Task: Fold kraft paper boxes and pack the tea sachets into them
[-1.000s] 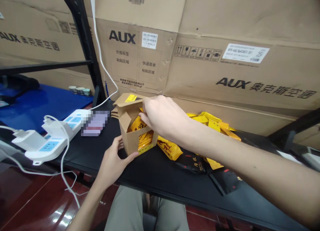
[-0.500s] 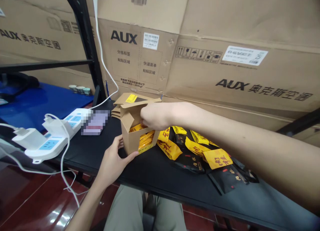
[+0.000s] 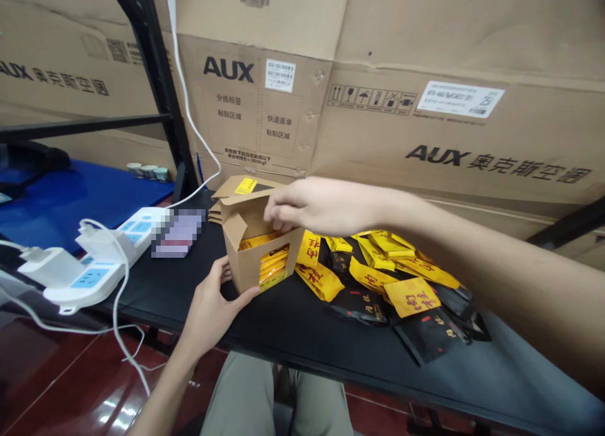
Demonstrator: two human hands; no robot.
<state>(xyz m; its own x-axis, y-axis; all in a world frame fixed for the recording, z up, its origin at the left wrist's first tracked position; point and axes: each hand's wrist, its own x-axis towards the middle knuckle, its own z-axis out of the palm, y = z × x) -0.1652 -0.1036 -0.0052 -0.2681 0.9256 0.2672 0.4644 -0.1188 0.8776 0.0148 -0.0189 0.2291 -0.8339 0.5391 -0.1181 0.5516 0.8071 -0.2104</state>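
Observation:
My left hand [image 3: 210,307] grips the lower left corner of an open kraft cardboard box [image 3: 250,275], which stands on the black table. Several yellow sachets [image 3: 273,266] stand packed inside and show through the box's front window. My right hand [image 3: 307,206] is over the box, its fingertips at the open top by the raised flap, with nothing visible in them. To the right of the box lies a loose pile of yellow and black sachets [image 3: 382,285].
A white power strip [image 3: 137,231] with a plugged-in charger and cables lies left of the box, beside a pixelated object [image 3: 178,233]. Large AUX cartons [image 3: 425,133] stand behind the black table [image 3: 293,335], and a blue surface [image 3: 80,203] lies at left.
My right hand has come up out of the box and moved right, and my forearm has lifted off the sachet pile, uncovering it. My left hand still holds the box.

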